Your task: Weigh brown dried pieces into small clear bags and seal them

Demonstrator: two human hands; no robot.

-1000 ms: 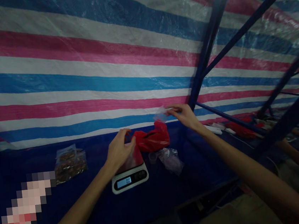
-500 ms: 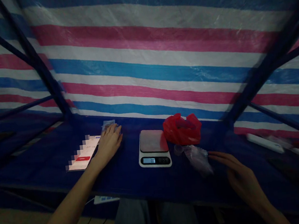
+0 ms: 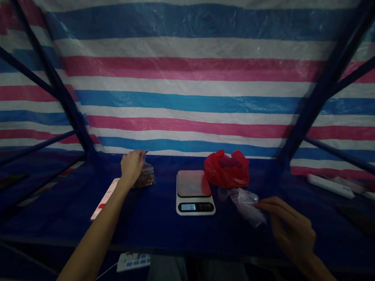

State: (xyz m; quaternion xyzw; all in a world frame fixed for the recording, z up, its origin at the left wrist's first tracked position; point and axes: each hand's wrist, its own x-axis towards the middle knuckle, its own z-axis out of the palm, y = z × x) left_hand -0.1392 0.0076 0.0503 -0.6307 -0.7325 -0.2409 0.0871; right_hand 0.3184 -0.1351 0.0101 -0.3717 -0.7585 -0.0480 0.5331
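My left hand [image 3: 132,166] is closed on the top of a clear plastic bag [image 3: 147,176] with small brownish contents, at the back left of the blue table. Beside my left wrist lies a lit phone [image 3: 105,198], partly covered by the forearm. My right hand [image 3: 288,223] has its fingertips pinched at the edge of crumpled clear plastic bags [image 3: 247,205]. Between the hands stands a white kitchen scale [image 3: 193,191] with a bare plate, its display reading zero. A red plastic bag [image 3: 227,170] sits behind the clear bags, and a small round clear item [image 3: 223,194] lies near the scale.
Blue metal posts [image 3: 66,108] rise at both sides, in front of a striped plastic sheet [image 3: 184,78]. At the right lies a long white object [image 3: 330,186]. A white power strip [image 3: 133,261] with cables is below the table's front edge.
My left hand has gone from lying over the bag to gripping its top, so the brownish contents show. My right fingers have closed at the clear bags' edge. The view has tilted up slightly.
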